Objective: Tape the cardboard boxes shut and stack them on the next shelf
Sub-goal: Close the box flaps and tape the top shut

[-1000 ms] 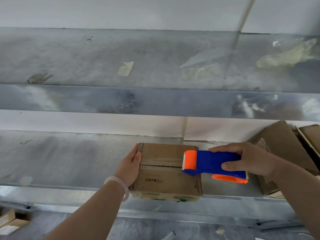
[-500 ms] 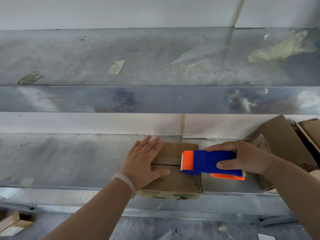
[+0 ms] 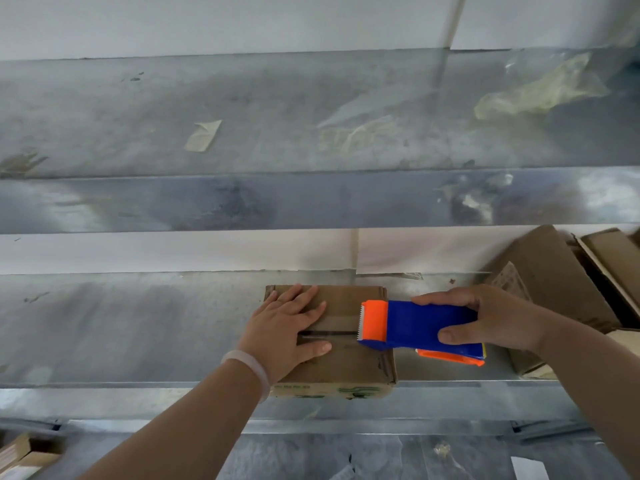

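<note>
A small brown cardboard box (image 3: 349, 362) sits at the front edge of the lower metal shelf (image 3: 121, 327), its top flaps closed with a dark seam between them. My left hand (image 3: 287, 327) lies flat on the left half of the lid, fingers straight, pressing the flaps down. My right hand (image 3: 485, 320) grips a blue tape dispenser (image 3: 426, 327) whose orange toothed head rests on the right part of the lid at the seam.
Several more cardboard boxes (image 3: 554, 282) lean in a pile at the right end of the lower shelf. The upper metal shelf (image 3: 242, 133) carries scraps of old tape. Another box (image 3: 20, 459) lies on the floor at the lower left.
My left hand moved from the box's left side onto the lid and now presses the flaps flat. The dispenser stays at the right part of the lid.
</note>
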